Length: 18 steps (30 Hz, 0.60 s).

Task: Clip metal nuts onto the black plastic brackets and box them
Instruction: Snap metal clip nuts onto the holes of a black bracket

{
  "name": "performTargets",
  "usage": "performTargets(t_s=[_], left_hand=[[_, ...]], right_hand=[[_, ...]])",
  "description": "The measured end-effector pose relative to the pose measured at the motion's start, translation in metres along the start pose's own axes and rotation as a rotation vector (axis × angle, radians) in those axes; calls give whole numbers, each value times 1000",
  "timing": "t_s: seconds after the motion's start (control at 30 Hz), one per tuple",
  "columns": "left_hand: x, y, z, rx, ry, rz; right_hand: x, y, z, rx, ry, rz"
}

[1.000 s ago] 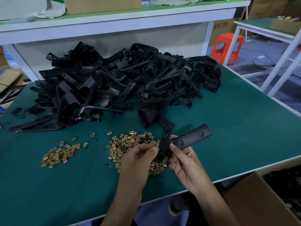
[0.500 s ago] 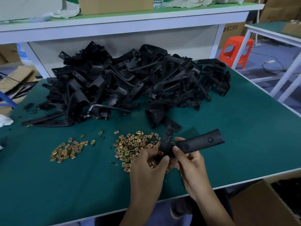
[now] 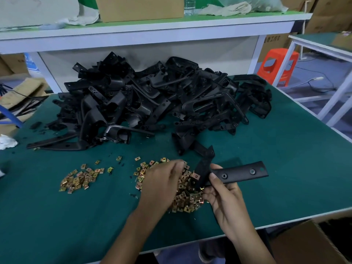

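Observation:
My right hand holds a black plastic bracket by its bend, the long arm pointing right above the green table. My left hand hovers, motion-blurred, over the big heap of brass-coloured metal nuts, fingers curled downward; whether it holds a nut is hidden. A smaller heap of nuts lies to the left. A large pile of black brackets fills the back of the table.
A cardboard box stands below the table's front right edge. A white shelf with a carton runs behind the pile. An orange stool and another white table frame stand at right.
My left hand has let go of the bracket and moved left over the nut heap. My right hand keeps the bracket in about the same place.

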<state>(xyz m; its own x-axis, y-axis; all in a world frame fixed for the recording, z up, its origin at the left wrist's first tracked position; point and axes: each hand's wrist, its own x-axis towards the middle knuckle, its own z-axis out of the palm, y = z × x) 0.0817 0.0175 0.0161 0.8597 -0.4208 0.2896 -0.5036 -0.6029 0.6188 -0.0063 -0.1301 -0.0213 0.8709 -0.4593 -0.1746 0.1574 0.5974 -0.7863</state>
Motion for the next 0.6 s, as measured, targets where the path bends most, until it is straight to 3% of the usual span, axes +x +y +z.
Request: performTargets(t_s=[0.07, 0.13, 0.2, 0.27, 0.33, 0.47, 0.6], left_hand=[[22, -18, 0, 231, -21, -49], [36, -34, 3, 388, -148, -121], [43, -41, 5, 398, -182, -154], [47, -39, 5, 332, -102, -141], [45, -34, 1, 115, -44, -173], [28, -10, -12, -497, -118, -311], [8, 13, -12, -862, -145, -426]], right_hand=[[-1, -1, 0, -10, -2, 11], [-2, -2, 1, -15, -14, 20], [-3, -3, 2, -19, -15, 26], [-3, -4, 2, -22, -11, 34], [-3, -4, 3, -15, -16, 43], [-1, -6, 2, -1, -20, 75], [-2, -6, 2, -9, -60, 98]])
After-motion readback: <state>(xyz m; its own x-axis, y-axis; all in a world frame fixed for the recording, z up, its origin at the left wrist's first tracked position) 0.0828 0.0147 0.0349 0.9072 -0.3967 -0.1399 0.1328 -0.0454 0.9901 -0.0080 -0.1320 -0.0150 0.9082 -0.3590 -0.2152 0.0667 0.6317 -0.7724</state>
